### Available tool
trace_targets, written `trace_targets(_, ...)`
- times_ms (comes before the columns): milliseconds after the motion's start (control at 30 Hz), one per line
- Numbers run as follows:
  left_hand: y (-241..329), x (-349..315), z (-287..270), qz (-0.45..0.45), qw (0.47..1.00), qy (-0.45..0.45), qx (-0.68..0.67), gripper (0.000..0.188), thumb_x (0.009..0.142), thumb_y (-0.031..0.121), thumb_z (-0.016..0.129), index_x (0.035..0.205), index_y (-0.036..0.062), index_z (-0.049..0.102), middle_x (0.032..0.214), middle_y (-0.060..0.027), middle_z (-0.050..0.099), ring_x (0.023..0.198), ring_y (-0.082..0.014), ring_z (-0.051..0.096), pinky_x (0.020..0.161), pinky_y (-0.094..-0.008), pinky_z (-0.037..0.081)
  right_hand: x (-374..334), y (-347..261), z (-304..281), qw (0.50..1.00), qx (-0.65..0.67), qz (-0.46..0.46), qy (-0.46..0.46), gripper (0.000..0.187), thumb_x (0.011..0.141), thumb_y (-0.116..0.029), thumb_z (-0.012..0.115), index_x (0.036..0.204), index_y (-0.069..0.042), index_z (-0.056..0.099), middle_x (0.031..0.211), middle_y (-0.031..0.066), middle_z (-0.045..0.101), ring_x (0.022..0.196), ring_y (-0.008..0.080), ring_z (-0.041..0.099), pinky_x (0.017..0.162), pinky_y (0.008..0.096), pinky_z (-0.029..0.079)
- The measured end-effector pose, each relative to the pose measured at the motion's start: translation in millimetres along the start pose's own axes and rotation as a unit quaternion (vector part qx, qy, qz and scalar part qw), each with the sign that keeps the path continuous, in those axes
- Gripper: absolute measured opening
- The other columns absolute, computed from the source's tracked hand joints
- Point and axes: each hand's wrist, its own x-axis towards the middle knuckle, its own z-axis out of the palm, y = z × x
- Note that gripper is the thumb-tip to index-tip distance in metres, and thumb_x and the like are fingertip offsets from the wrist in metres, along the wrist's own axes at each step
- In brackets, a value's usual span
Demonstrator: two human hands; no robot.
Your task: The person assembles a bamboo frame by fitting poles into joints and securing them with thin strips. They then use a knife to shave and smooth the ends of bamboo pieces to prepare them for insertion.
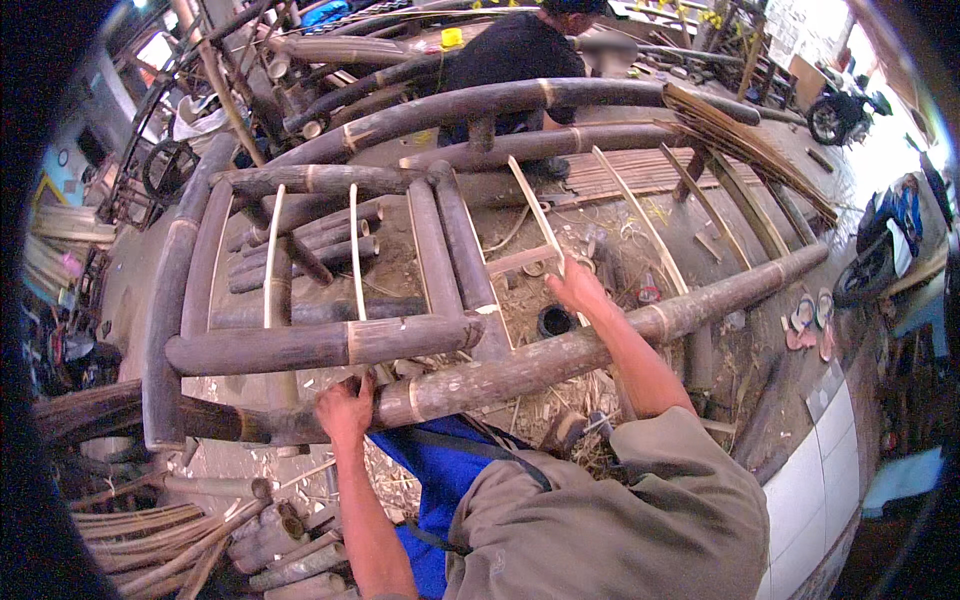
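A large frame of dark bamboo poles lies in front of me, its long front rail [530, 372] nearest my body. My left hand [345, 405] is closed around this rail toward its left end, below a shorter upper pole [300, 345]. Farther right, my right hand [578, 285] reaches over the rail, fingers closed on a thin, pale-edged bamboo slat [532, 198] running across the frame. A short flat strip [520, 260] meets that slat at my fingertips. Other thin slats [640, 220] cross the frame to the right, and two more stand in the left section.
A person in a dark top [505, 60] is beyond the frame. Split bamboo strips [745, 150] lie across its far right corner. Cut bamboo poles [305, 255] rest on the floor underneath, among shavings. Sandals [810, 320] lie at right; bamboo pieces [270, 540] are piled at lower left.
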Motion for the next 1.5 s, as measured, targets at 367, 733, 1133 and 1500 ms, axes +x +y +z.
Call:
trace_targets(367, 0, -8, 2, -0.003, 0.998, 0.055, 0.010, 0.056, 0.096, 0.058, 0.047, 0.103, 0.0114, 0.077, 0.102, -0.0232, 0.072, 0.100, -0.0382, 0.067, 0.106, -0.0486, 0.041, -2, -6, -2, 1.000, 0.011, 0.003, -0.006, 0.061, 0.091, -0.038, 0.061, 0.126, 0.011, 0.050, 0.105, 0.0377, 0.065, 0.101, 0.0494, 0.066, 0.090, 0.0544, 0.051)
trace_targets(733, 8, -10, -9, 0.017, 0.997, 0.074, -0.013, 0.055, 0.096, 0.055, 0.049, 0.092, 0.0089, 0.078, 0.094, -0.0219, 0.072, 0.091, -0.0386, 0.069, 0.096, -0.0473, 0.046, -2, -1, 0, 1.000, 0.005, -0.007, 0.029, 0.053, 0.090, -0.036, 0.066, 0.117, 0.008, 0.054, 0.102, 0.0350, 0.067, 0.100, 0.0505, 0.065, 0.089, 0.0564, 0.051)
trace_targets(1133, -1, -6, 8, 0.038, 0.992, 0.112, -0.052, 0.054, 0.094, 0.054, 0.053, 0.087, 0.0059, 0.077, 0.088, -0.0220, 0.072, 0.086, -0.0385, 0.068, 0.092, -0.0467, 0.047, 3, 15, 13, 0.999, 0.032, -0.009, 0.029, 0.051, 0.094, -0.031, 0.063, 0.121, 0.010, 0.048, 0.082, 0.0257, 0.067, 0.059, 0.0338, 0.068, 0.054, 0.0468, 0.055)
trace_targets(1500, 3, -11, 5, 0.029, 0.986, 0.155, -0.053, 0.052, 0.094, 0.051, 0.054, 0.083, 0.0054, 0.075, 0.088, -0.0199, 0.071, 0.087, -0.0373, 0.067, 0.095, -0.0471, 0.046, 3, 7, 6, 0.999, 0.044, 0.008, 0.013, 0.045, 0.094, -0.030, 0.064, 0.113, 0.008, 0.048, 0.079, 0.0275, 0.067, 0.054, 0.0335, 0.067, 0.051, 0.0456, 0.054)
